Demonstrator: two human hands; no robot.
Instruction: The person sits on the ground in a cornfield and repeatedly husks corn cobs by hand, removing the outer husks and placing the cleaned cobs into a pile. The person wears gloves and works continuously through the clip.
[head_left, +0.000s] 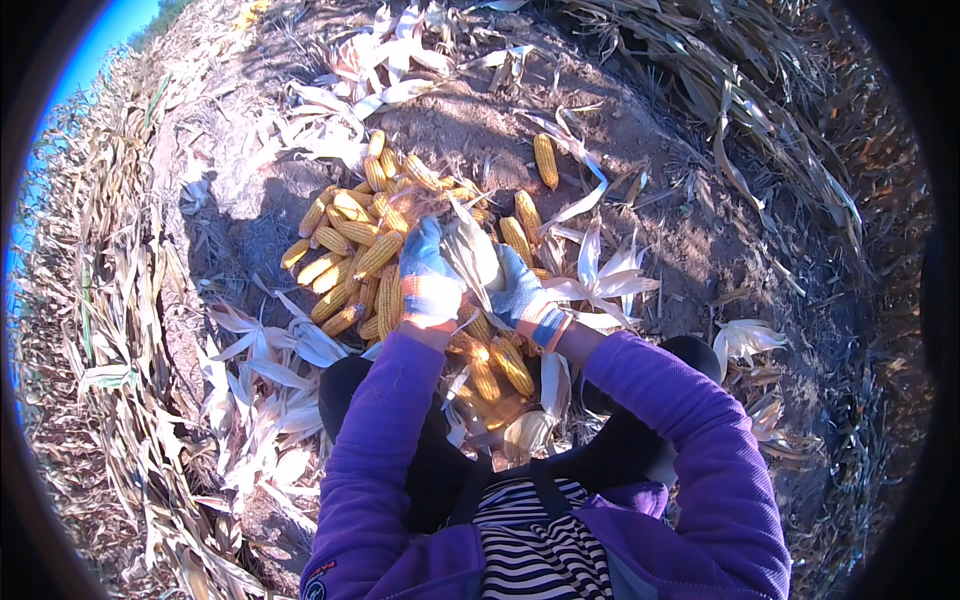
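Observation:
Between my two gloved hands is an ear of corn in its pale dry husk, tilted over a heap of bare yellow corn cobs. My left hand, in a blue work glove with a striped cuff, grips the husk from the left side. On the right, my right hand, gloved alike, holds the ear's lower right side. Its fingers are partly hidden behind the husk. More bare cobs lie below my wrists, between my legs.
Stripped husks lie right of the heap, with more husks at the left and husks beyond it. A single cob rests on the bare soil. Dry cornstalks are piled at upper right, and others line the left.

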